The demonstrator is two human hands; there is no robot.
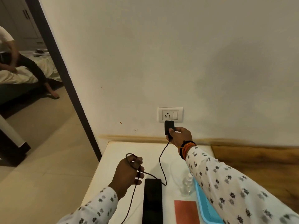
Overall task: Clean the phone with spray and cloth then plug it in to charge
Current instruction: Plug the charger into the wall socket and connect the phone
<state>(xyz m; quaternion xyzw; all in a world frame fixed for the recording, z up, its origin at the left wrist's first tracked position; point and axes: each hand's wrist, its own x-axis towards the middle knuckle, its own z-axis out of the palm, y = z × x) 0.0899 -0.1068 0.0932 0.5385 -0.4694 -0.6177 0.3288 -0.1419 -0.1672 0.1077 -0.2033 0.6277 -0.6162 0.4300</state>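
The phone lies flat and face up on the white tabletop, near its front edge, screen dark, long axis running away from the viewer. A black cable passes just beyond the phone's far right corner; whether it is plugged into the phone cannot be told.

The right hand is raised toward the wall and closed around the lower part of a black charger adapter, thumb on its front face. The adapter sits directly below the white wall socket, its top edge at the socket plate's lower edge; whether its pins are seated cannot be told. The cable hangs from beneath this hand down to the tabletop. Orange and black bands ring the right wrist.

The left hand hovers above the tabletop just left of the phone, fingers curled loosely around a loop of the cable, with further cable trailing down toward the bottom of the view.

Right of the phone, a small clear spray bottle stands upright. A light blue tray lies beside it, partly covered by the right sleeve; its contents are hidden. An orange-red cloth lies flat between phone and tray.
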